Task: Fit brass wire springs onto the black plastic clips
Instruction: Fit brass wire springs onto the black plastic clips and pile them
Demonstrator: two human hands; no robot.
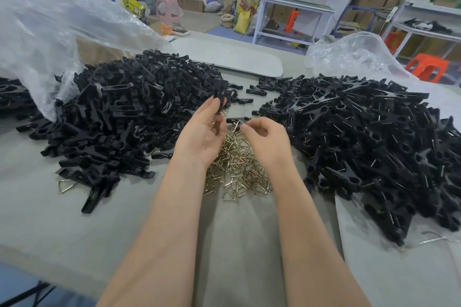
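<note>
Forearms (pixel 174 207) stretch over the brass spring heap (pixel 237 167) — left hand (pixel 202 132) pinching one black clip (pixel 220 96) upright, right hand (pixel 268 141) with curled fingers (pixel 245 128) pinching a single spring (pixel 237 124) just below it — clip piles (pixel 124 112) left and right.

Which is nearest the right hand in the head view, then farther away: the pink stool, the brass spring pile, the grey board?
1. brass spring pile, right beneath the right hand.
2. grey board, ahead and slightly left, at mid-distance.
3. pink stool, far back, to the left.
</note>
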